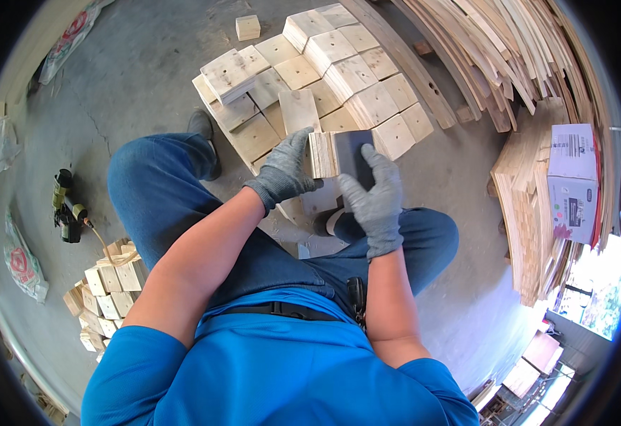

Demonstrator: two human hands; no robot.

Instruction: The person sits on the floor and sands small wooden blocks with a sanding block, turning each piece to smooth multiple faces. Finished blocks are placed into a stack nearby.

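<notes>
Both my hands wear grey knit gloves and meet in front of my knees. My left hand [287,168] is closed on the left side of a pale wooden block [323,155] with layered edges, like plywood. Against the block's right side is a dark, flat, smooth-faced piece [354,156]; whether the two are joined I cannot tell. My right hand [377,193] grips this dark piece, thumb at its lower left and fingers at its right edge. Just beyond my hands stands a large pile of square wooden blocks [298,72], several with a small dark mark in the middle.
One loose block [248,28] lies beyond the pile. Long boards [481,50] are stacked at the far right, near a timber stack [527,206] and a white-purple carton [572,181]. At left are a black-yellow power tool [68,206], small blocks [115,287] and a plastic sack [23,263].
</notes>
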